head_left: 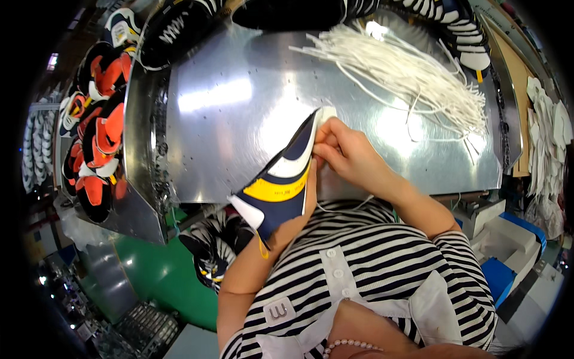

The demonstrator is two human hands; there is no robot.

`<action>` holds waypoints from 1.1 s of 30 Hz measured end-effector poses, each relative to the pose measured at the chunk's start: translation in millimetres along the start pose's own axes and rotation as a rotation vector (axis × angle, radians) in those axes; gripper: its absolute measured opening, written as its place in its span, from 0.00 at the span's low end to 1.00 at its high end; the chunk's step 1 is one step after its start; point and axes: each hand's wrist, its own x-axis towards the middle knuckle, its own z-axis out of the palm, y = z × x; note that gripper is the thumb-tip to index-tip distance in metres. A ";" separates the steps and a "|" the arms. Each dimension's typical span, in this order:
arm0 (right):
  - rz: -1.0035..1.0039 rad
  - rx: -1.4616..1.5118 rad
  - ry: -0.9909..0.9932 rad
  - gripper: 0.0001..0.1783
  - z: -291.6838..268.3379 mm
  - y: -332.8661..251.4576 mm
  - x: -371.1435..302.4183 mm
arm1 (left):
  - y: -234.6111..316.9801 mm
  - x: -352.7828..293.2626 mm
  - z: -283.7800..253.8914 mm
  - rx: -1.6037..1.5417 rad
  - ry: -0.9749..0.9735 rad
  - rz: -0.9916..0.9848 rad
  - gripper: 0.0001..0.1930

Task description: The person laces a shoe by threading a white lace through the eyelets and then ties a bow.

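A navy, white and yellow shoe upper point(278, 188) is held up over the near edge of the metal table, its pale toe end pointing away from me and a yellow loop hanging at the heel. My left hand point(310, 194) is closed around it from underneath, most of its fingers hidden by the upper. At the upper's right edge, near the toe, my right hand point(347, 146) has thumb and fingers pinched together. What lies between those fingertips is hidden. A thin white shoelace point(344, 210) trails below my hands against the striped shirt.
A heap of white laces point(406, 75) covers the table's point(221, 143) far right. Dark shoe uppers point(173, 36) line the far edge. Orange-lined uppers point(107, 134) are stacked left, beyond a raised metal side. More uppers point(209, 251) hang below the near edge. A white-and-blue box point(508, 245) stands right.
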 end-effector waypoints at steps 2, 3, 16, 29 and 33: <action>0.070 -0.069 -0.057 0.04 2.9 6.5 -3.5 | -1.2 -8.0 1.2 0.019 -0.058 -0.010 0.12; 0.090 -0.140 -0.101 0.05 -2.2 -3.2 0.5 | -3.5 -5.8 1.1 -0.083 -0.040 -0.034 0.12; 0.118 -0.003 0.239 0.31 -34.6 9.9 27.7 | -47.1 43.3 -15.5 -0.572 -0.203 -0.618 0.15; 0.201 0.122 0.087 0.16 -14.9 27.7 7.4 | -37.9 37.0 -22.2 0.027 -0.098 0.067 0.10; 0.144 0.113 0.160 0.16 8.3 27.7 21.0 | -29.4 40.9 -25.1 0.115 -0.054 0.117 0.10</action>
